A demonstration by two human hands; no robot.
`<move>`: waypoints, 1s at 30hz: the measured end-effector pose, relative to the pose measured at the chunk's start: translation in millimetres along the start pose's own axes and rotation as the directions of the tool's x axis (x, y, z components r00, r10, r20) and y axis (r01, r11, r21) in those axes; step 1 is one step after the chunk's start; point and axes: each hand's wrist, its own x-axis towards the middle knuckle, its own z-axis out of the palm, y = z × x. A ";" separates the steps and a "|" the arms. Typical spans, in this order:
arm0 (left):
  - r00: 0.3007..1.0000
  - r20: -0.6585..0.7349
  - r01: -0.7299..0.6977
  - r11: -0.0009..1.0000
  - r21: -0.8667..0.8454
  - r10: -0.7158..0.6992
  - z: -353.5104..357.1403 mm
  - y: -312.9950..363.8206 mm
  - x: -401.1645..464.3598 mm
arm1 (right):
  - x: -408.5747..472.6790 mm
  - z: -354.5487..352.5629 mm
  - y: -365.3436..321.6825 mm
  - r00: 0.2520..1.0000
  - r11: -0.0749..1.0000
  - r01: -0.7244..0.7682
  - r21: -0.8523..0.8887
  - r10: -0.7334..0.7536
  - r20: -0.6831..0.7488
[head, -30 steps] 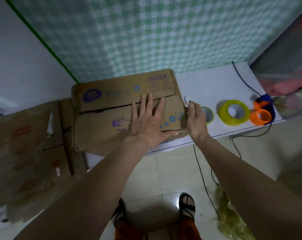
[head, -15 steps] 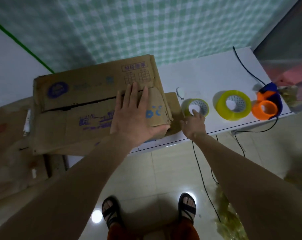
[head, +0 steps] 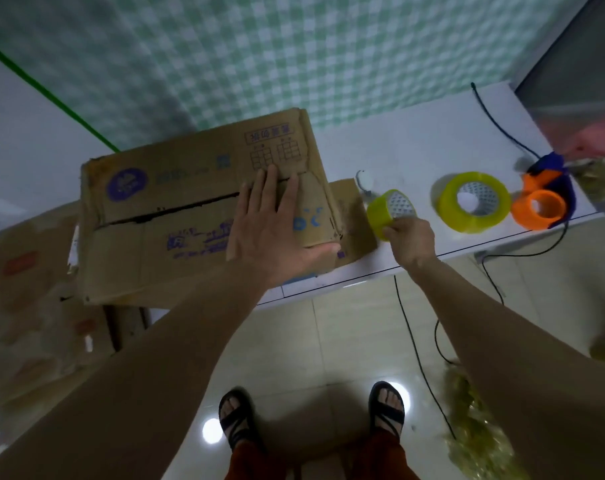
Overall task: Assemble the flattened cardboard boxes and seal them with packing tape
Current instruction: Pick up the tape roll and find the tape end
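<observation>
Head view: right hand (head: 411,239) grip clamped on tilted tape roll (head: 391,211); left hand (head: 273,223) flat on box (head: 176,209).

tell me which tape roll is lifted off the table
The smaller yellow-green roll, tilted up in the right hand. The bigger yellow roll lies flat on the table.

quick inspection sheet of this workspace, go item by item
surface: white table, box and tape on it
job's things: cardboard box flaps closed, seam untaped; small tape roll; large tape roll
clutter: orange tape dispenser; flattened cardboard at left
grippers: left hand presses flat on the box; right hand grips the small roll
cables: black cable across table, more over the edge
surroundings: green checked wall, tiled floor
</observation>
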 end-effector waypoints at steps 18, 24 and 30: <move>0.900 0.427 0.381 -0.318 -0.868 -0.084 -154.1 52.2 -54.7 | -164.1 -135.8 -138.4 0.955 0.702 0.112 0.703 -0.272 0.120; 0.960 0.265 0.235 -0.266 -0.935 -0.086 -189.1 60.2 -108.8 | -204.9 -174.7 -177.9 0.958 0.622 0.042 0.782 -0.247 0.146; 0.991 0.078 0.063 -0.140 -0.988 -0.107 -222.9 82.5 -156.5 | -240.6 -208.4 -194.4 0.939 0.597 0.027 0.802 -0.290 0.184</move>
